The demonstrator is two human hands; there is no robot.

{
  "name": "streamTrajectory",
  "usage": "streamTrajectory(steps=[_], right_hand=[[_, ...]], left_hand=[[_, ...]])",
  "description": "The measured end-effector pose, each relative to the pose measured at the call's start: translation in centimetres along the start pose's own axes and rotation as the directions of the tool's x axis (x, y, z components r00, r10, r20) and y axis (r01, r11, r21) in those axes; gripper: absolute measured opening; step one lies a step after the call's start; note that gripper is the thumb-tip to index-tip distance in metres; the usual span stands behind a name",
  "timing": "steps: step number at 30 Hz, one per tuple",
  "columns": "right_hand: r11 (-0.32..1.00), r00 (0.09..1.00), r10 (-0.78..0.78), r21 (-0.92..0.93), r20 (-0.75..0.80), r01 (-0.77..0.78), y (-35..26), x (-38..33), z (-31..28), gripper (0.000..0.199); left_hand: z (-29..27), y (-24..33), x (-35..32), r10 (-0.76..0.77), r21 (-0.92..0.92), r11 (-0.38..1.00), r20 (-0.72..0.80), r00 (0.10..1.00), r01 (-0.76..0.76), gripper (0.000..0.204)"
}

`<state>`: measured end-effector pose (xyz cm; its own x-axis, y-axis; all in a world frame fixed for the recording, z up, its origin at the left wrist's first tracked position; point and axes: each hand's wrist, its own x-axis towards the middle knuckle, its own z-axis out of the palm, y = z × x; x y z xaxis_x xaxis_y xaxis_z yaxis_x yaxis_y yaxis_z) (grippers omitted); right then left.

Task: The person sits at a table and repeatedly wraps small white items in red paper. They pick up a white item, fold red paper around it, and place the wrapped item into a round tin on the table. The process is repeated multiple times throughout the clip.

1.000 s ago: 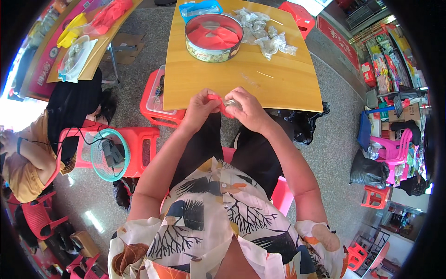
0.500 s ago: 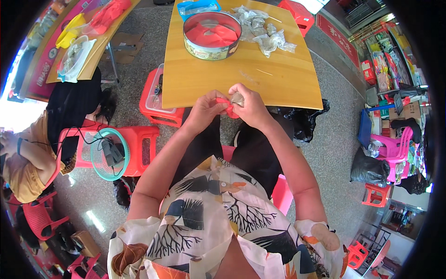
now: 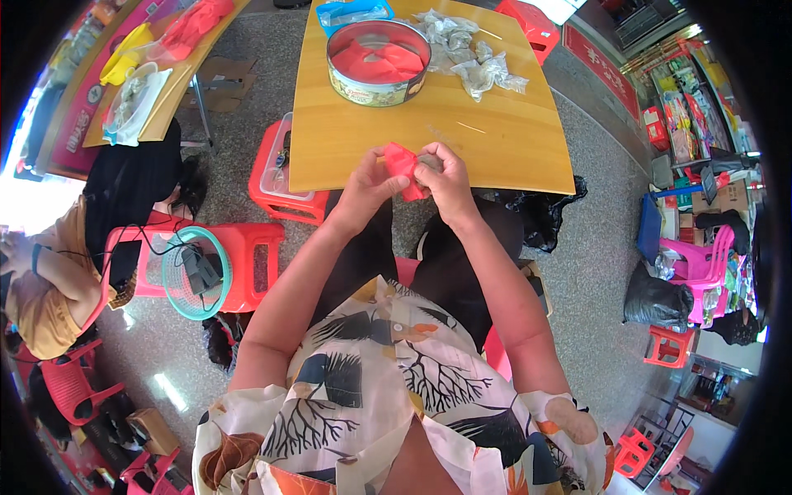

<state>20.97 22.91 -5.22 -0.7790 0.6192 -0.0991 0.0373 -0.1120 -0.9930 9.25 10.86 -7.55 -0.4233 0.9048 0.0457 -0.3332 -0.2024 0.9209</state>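
Over the near edge of the wooden table (image 3: 346, 157), my left hand (image 3: 364, 195) pinches a thin, soft red piece (image 3: 401, 163), which could be cloth or paper. My right hand (image 3: 449, 188) is closed on a grey-brown roundish lump (image 3: 431, 164) at the red piece's right side. What the lump is made of cannot be made out. Further back on the table stands a round printed tin (image 3: 367, 91), with more red pieces (image 3: 375, 63) and greyish lumps showing inside it.
Crumpled clear plastic bags (image 3: 487, 76) and a blue tray (image 3: 355, 13) lie behind the tin. A red stool (image 3: 285, 206) bearing a clear box adjoins the table's left edge. At the left, a person (image 3: 58, 289) sits near a green basket (image 3: 195, 272). Black plastic (image 3: 561, 216) hangs at the right.
The red piece, earlier bunched between my fingers, now stands more spread out and upright. My left hand has turned slightly, and my right fingers wrap further round the lump.
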Motion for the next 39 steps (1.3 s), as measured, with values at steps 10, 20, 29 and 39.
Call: streamTrajectory(steps=[10,20,29,39], right_hand=[[0.638,0.828,-0.364,-0.534,0.427,0.555,-4.7,-1.7,-0.7,0.046],[0.457,0.732,-0.394,-0.572,0.556,0.681,-5.2,-0.5,0.5,0.027],[0.708,0.911,-0.279,-0.576,0.304,0.409,-4.7,-0.1,0.1,0.023],[0.865,0.934,-0.231,-0.381,0.273,0.325,-2.8,0.7,-0.3,0.019]], left_hand=[[-2.3,1.7,-0.2,-0.207,0.022,0.978,0.054,0.977,0.206,0.059],[-3.2,3.9,-0.5,-0.365,-0.057,0.915,0.299,0.882,0.398,0.049],[0.1,8.1,-2.2,0.275,0.814,0.561,-0.012,0.961,-0.151,0.034],[-3.4,3.0,-0.2,0.274,0.628,0.745,0.016,0.962,-0.223,0.012]])
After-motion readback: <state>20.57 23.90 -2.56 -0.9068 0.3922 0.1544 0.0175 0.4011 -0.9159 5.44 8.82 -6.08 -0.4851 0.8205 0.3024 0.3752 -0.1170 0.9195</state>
